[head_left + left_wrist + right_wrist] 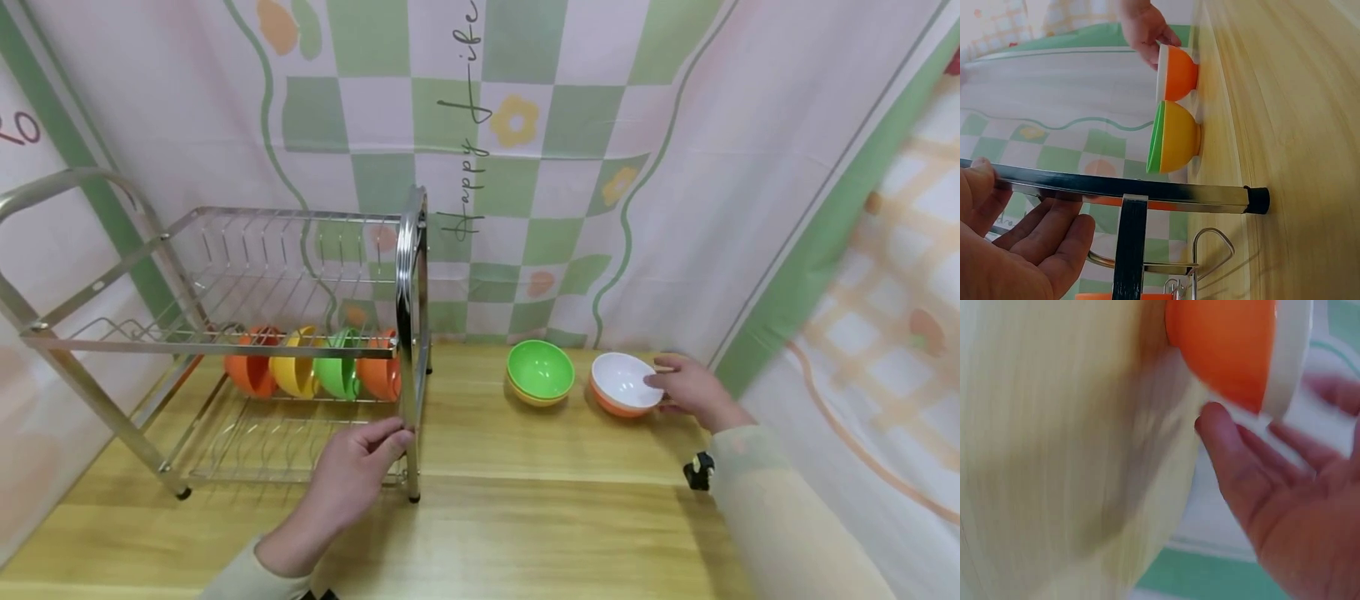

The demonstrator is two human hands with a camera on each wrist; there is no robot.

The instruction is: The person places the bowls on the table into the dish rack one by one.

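Wooden table (525,533) — metal rack (225,346), bowls (540,371) alongside

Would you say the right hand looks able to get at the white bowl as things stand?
Yes, most likely: the right hand is right at the rim of the white bowl, which appears nested in an orange bowl, its top uncovered, and nothing seems to stand between them.

Place: homelike corner, fitted with kitchen ware; exact room cannot be told. Evidence: metal dish rack (406,283), two tiers, standing on a wood-grain desk (562,517); coloured bowls (296,375), plain, on the rack's lower tier; stacked bowls (542,371), right of the rack; checked cloth (517,187), flowered, lettered "Happy Life", behind the rack; plaid-patterned cloth (892,292), far right of the rack.
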